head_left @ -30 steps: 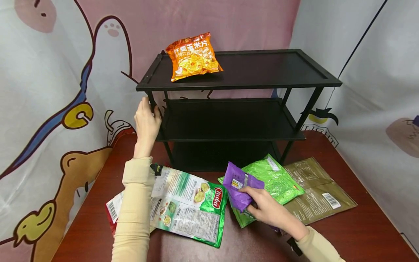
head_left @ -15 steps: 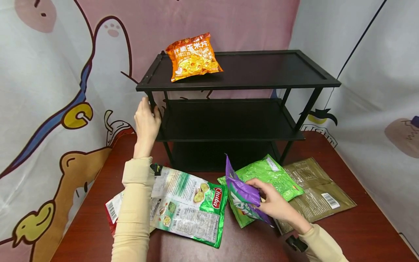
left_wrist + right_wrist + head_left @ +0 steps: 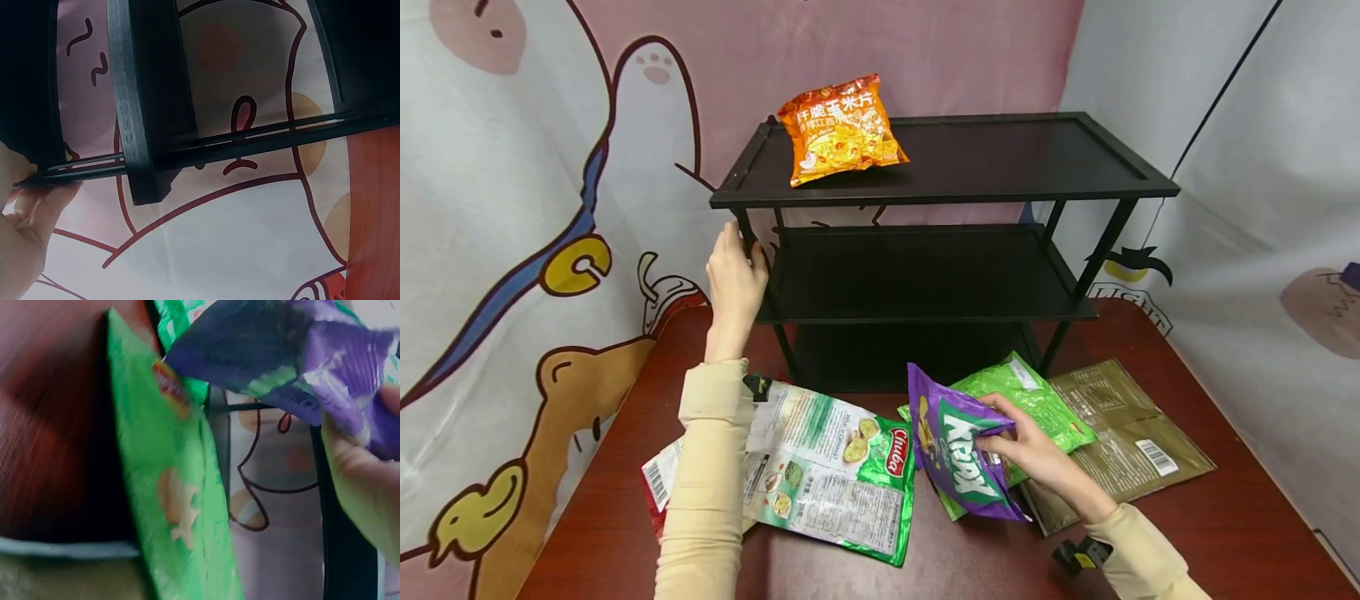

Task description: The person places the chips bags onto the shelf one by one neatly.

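My right hand (image 3: 1026, 446) pinches a purple snack bag (image 3: 958, 442) by its right edge, its printed front turned toward me. In the right wrist view the purple bag (image 3: 294, 356) hangs above a bright green bag (image 3: 175, 475). That green bag (image 3: 1041, 404) lies on the table partly behind the purple one. My left hand (image 3: 735, 279) grips the left front post of the black three-tier shelf (image 3: 910, 275), high up under the top board. In the left wrist view, thumb and fingers of the left hand (image 3: 28, 231) wrap round the post (image 3: 94, 172).
An orange corn-chip bag (image 3: 842, 133) leans on the shelf's top board, at left. On the reddish-brown table (image 3: 1240, 533) lie a green-and-white Chuba bag (image 3: 835, 475), a brown flat pack (image 3: 1135, 433) and, half under my left sleeve, a red-and-white pack (image 3: 658, 479).
My right hand has turned the purple bag from its back, past edge-on, to show its printed front. The left hand stays on the shelf post.
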`<state>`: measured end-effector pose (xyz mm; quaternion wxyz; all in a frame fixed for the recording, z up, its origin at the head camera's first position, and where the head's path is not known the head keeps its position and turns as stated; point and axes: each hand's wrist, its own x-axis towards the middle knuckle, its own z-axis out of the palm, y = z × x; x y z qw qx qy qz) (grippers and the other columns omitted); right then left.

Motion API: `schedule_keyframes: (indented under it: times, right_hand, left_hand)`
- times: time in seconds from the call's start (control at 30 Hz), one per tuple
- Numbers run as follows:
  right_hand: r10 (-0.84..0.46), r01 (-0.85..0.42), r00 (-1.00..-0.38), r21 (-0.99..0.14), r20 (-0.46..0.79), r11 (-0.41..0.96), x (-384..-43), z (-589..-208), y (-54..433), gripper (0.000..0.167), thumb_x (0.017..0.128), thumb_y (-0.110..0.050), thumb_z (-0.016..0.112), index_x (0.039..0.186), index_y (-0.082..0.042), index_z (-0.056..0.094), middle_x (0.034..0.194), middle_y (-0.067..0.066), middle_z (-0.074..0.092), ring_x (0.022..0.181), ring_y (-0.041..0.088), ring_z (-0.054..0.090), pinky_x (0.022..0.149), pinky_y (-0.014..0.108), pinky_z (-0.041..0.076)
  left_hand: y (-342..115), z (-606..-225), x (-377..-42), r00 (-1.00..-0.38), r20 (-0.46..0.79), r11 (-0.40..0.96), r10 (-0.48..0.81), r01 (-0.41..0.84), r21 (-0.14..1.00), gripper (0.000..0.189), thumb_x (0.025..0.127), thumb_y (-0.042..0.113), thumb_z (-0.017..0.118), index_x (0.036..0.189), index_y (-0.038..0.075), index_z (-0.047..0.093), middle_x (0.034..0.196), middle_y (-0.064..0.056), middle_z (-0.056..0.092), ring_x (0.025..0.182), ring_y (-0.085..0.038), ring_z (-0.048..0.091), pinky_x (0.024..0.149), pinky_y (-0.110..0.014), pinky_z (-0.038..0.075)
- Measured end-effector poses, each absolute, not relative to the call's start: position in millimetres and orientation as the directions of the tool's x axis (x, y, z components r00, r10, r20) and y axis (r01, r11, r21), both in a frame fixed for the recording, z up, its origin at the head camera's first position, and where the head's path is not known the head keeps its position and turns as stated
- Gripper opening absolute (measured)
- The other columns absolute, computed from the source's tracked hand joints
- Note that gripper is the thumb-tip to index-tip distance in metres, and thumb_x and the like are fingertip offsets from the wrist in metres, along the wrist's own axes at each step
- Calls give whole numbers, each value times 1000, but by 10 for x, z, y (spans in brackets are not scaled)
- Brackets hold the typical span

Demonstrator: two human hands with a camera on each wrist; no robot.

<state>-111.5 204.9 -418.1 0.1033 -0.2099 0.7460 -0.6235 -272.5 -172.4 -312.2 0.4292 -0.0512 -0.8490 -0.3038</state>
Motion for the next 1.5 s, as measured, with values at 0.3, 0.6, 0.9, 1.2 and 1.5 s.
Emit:
schedule_keyframes:
  times: [0.3,0.6,0.9,1.2,1.5]
  right_hand:
    - [-205,27,-973,-927,-111,374,-1241,-4151,2260,38,84,-6,57,119,3,45,90,-1,53,70,4,50,60,25,45]
    - [-122,-6,-986,-695,-117,719,-1343,-4145,2466,52,81,-13,66,123,11,45,100,25,61,82,24,58,69,34,47]
    - [-159,-254,-943,-324,294,911,-1121,-3992,2186,54,76,-11,70,123,6,51,117,27,53,103,47,53,80,56,46]
    - [-378,-378,-926,-17,15,926,-886,-4155,1913,78,63,-44,84,123,-4,56,127,27,48,112,43,50,83,52,49]
    - [-428,-424,-900,64,82,903,-956,-4381,1922,64,50,-23,91,103,-5,62,117,26,50,103,39,52,59,47,52]
  left_hand:
    - [-1724,-3125,-2723,-623,764,808,-168,356,468,19,93,7,54,105,-8,51,84,-24,54,75,-44,57,65,-53,44]
    - [-1726,-3129,-2721,-630,758,806,-171,354,475,20,94,8,52,106,-7,51,83,-23,53,73,-42,57,63,-52,44]
    - [-1726,-3132,-2724,-628,760,808,-169,353,471,21,93,8,53,107,-8,52,83,-24,54,73,-42,57,64,-52,44]
    - [-1726,-3134,-2730,-635,754,808,-167,350,474,21,93,9,53,106,-7,52,85,-24,54,75,-42,57,65,-53,44]
    - [-1728,-3132,-2728,-624,764,806,-166,360,469,21,94,9,52,107,-8,51,84,-24,54,75,-42,57,64,-52,44]
